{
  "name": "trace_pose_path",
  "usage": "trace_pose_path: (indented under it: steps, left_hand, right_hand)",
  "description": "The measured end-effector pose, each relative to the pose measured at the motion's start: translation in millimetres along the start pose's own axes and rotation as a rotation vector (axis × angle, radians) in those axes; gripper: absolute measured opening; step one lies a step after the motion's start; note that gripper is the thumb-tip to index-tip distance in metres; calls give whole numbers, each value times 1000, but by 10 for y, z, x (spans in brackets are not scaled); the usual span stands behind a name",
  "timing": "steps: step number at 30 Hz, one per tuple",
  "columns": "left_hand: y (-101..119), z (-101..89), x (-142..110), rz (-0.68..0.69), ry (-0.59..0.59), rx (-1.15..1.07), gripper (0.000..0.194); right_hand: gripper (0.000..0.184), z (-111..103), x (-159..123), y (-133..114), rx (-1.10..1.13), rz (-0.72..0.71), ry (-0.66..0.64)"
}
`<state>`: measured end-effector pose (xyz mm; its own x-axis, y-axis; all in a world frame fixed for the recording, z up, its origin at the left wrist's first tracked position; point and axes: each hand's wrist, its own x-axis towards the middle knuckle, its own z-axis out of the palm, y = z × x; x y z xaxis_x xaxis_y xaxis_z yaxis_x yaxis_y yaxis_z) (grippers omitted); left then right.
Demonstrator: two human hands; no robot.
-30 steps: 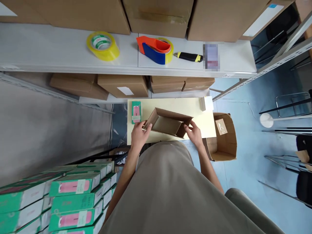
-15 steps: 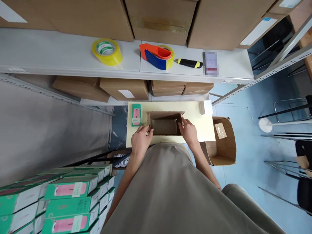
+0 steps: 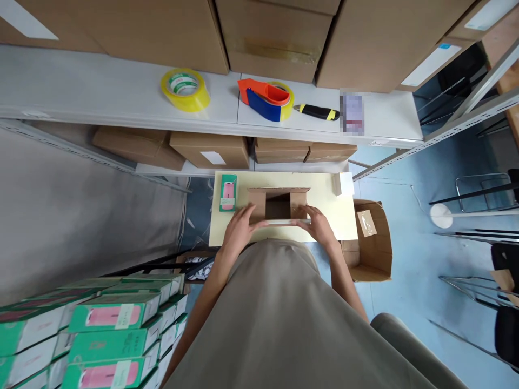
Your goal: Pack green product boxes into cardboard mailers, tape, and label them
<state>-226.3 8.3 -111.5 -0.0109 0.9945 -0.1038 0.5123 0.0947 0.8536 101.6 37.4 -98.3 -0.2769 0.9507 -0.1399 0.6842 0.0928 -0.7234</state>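
Note:
A small cardboard box (image 3: 298,199) stands on the pale yellow tabletop (image 3: 324,212) in front of my body. Its two short side flaps are folded inward, leaving a gap in the middle. The far flap points outward. My left hand (image 3: 238,229) grips the near left corner, thumb along the near flap and fingers over the side flap. My right hand (image 3: 320,226) does the same at the near right corner. Left of the box lies a green product box (image 3: 228,193) with a pink picture. A small white box (image 3: 344,184) sits at the table's far right corner.
On the grey shelf (image 3: 121,86) lie yellow tape (image 3: 195,100), a tape dispenser (image 3: 263,105) and a utility knife (image 3: 318,112). An open carton (image 3: 375,243) stands at right. Stacked green boxes (image 3: 109,343) fill the lower left. Cartons (image 3: 208,151) sit beneath the shelf.
The box's two side flaps have folded inward, narrowing its opening. Both hands have moved from the box's sides to its near edge and now hold the near flap.

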Motion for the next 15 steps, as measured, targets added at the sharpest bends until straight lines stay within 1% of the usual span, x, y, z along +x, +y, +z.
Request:
trace_pose_path:
  steps: [1, 2, 3, 5, 6, 7, 8, 10, 12, 13, 15]
  left_hand:
    - [-23, -10, 59, -26, 21, 14, 68]
    - [-35, -20, 119, -47, 56, 21, 79]
    - [-37, -32, 177, -53, 99, 24, 90]
    - [-16, -52, 270, -3, 153, 35, 104]
    - [0, -61, 299, 42, 151, 47, 104]
    - [13, -67, 316, 88, 132, 63, 100]
    - [20, -72, 321, 121, 108, 80, 95]
    - [6, -75, 302, 140, 89, 99, 86]
    - [-40, -71, 260, 121, 94, 91, 78]
    - [-67, -66, 237, 113, 91, 81, 70]
    - [-113, -45, 197, 111, 76, 56, 46]
  right_hand:
    - [55, 24, 38, 6, -11, 41, 45]
    - [57, 51, 75, 12, -23, 84, 94]
    - [65, 77, 110, 20, -34, 120, 142]
    - [86, 116, 164, 36, -54, 151, 220]
    - [94, 126, 181, 45, -62, 145, 241]
    - [99, 129, 191, 55, -68, 130, 246]
    - [100, 126, 194, 65, -70, 109, 240]
    - [94, 113, 183, 86, -70, 61, 214]
    - [81, 105, 160, 108, -72, 23, 198]
    - [70, 108, 147, 118, -75, 11, 197]
    - [45, 134, 128, 136, -65, 1, 210]
